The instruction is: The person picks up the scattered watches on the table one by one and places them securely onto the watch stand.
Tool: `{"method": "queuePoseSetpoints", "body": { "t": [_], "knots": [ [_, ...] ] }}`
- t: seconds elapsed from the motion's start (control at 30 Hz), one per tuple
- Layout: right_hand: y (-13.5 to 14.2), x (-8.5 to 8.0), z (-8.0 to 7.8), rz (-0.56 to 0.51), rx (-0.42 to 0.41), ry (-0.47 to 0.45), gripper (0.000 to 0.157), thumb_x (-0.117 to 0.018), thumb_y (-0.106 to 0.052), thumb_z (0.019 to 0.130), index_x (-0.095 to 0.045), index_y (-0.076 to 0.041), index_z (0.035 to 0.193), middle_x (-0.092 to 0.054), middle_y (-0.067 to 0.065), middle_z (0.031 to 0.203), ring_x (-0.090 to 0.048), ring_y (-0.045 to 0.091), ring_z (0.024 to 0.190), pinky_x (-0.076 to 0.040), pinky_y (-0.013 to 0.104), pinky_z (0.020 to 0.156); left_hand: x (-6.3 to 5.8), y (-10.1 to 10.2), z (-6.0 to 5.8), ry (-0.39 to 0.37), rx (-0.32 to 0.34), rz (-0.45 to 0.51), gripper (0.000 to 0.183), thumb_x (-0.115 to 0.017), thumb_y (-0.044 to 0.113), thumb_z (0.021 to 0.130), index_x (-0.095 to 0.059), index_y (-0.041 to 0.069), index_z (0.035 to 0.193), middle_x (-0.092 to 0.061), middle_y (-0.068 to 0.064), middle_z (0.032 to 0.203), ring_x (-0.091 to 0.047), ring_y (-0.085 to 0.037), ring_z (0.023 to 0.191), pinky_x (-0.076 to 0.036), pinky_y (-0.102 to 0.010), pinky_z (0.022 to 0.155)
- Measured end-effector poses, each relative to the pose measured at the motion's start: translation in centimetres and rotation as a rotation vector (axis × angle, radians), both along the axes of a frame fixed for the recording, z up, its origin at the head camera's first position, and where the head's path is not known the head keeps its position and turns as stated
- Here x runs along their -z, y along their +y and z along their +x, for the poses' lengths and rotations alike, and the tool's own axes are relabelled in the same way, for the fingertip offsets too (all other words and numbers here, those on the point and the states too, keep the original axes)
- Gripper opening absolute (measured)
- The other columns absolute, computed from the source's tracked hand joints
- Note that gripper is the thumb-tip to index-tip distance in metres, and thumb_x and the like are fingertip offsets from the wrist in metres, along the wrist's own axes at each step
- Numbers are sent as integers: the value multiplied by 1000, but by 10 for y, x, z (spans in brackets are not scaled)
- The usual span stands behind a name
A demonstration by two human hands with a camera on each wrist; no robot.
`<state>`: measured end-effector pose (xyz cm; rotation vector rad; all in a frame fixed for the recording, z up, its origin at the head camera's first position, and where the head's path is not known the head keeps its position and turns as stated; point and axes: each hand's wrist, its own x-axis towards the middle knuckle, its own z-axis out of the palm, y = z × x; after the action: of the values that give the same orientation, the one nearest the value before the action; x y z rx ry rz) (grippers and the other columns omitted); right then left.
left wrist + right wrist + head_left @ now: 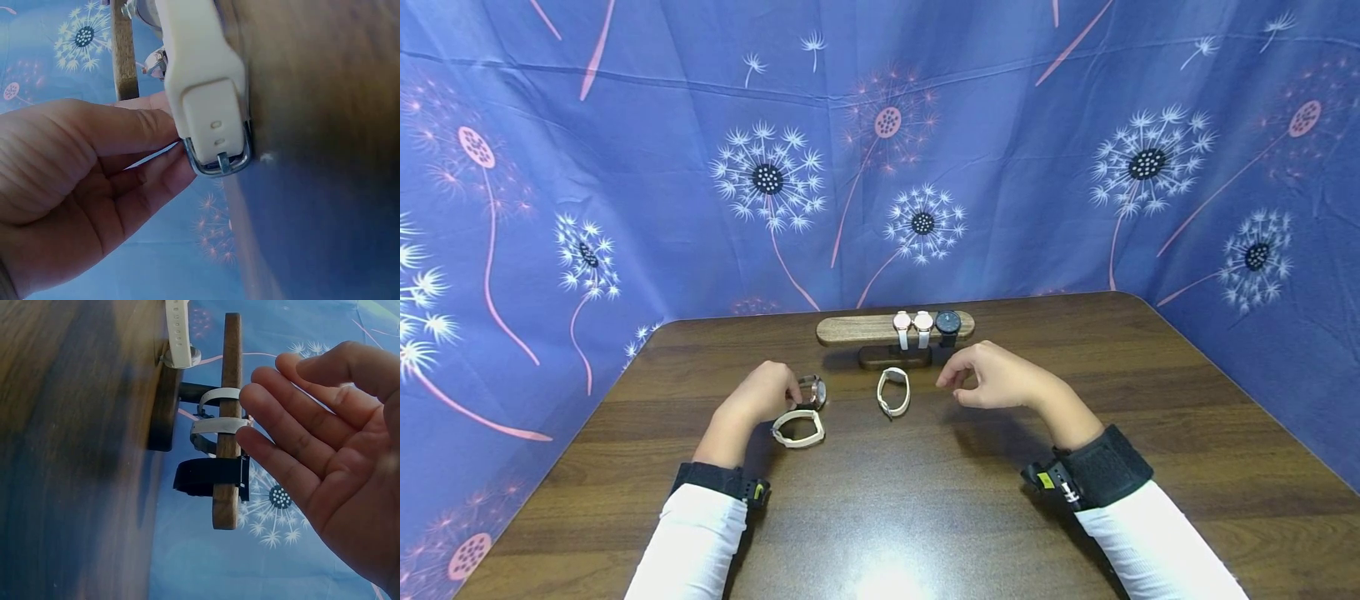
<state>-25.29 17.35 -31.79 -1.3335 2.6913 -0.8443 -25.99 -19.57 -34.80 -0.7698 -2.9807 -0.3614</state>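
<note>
My left hand (763,392) pinches a dark-strapped watch (818,392) with a metallic case, at the left of the table. In the left wrist view its fingertips are hidden behind a cream strap with a metal buckle (219,164). That strap belongs to a cream watch (798,446) lying on its side just in front of the hand. A second cream watch (893,409) lies near the middle. My right hand (1000,379) hovers over the table right of it, fingers loosely bent and holding nothing; the right wrist view shows its fingers spread apart from the thumb.
Behind the loose watches stands a wooden watch stand (853,330) with a dark base (880,359). Two pale-strapped watches (922,321) and a black watch (948,322) hang toward its right end. A blue dandelion-print cloth (1000,208) rises beyond the brown table (865,492).
</note>
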Motion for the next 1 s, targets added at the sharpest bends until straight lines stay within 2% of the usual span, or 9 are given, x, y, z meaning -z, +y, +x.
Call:
{"method": "queuePoseSetpoints", "body": {
  "t": [0.17,0.4,0.57,0.8,1.0],
  "knots": [
    [0,0,0,1,3,-14,22,-63,1,78,-73,-7,95,-70,-4,85,-65,8,79,-57,43,74,-1,0,-1,39,12,2,17,-70,-8,79,-77,6,75,-71,-4,77,-67,-20,75,-57,-33,69],
    [1,0,1,2,10,-26,22,-62,2,78,-73,-7,95,-71,1,86,-65,8,80,-57,44,74,-4,-2,-3,127,-1,31,17,-68,-9,78,-78,5,80,-72,-3,78,-66,-18,72,-56,-37,69],
    [1,-1,2,1,12,-4,22,-63,2,77,-73,-6,95,-71,3,86,-65,9,80,-56,44,74,-6,0,-2,210,19,128,13,-70,-8,80,-78,3,82,-73,-7,79,-68,-20,72,-56,-37,67],
    [2,-3,2,-19,15,29,21,-64,2,78,-73,-8,95,-70,-3,86,-66,9,80,-56,40,73,-8,9,-3,404,128,270,13,-73,-9,76,-76,2,80,-73,-9,80,-69,-21,73,-56,-35,64],
    [0,-4,2,-71,31,69,17,-70,-1,79,-72,-7,95,-72,4,91,-68,16,83,-57,38,77,-11,19,0,475,158,381,11,-77,-7,76,-76,2,81,-73,-10,82,-70,-25,79,-58,-38,71]
  ]
}}
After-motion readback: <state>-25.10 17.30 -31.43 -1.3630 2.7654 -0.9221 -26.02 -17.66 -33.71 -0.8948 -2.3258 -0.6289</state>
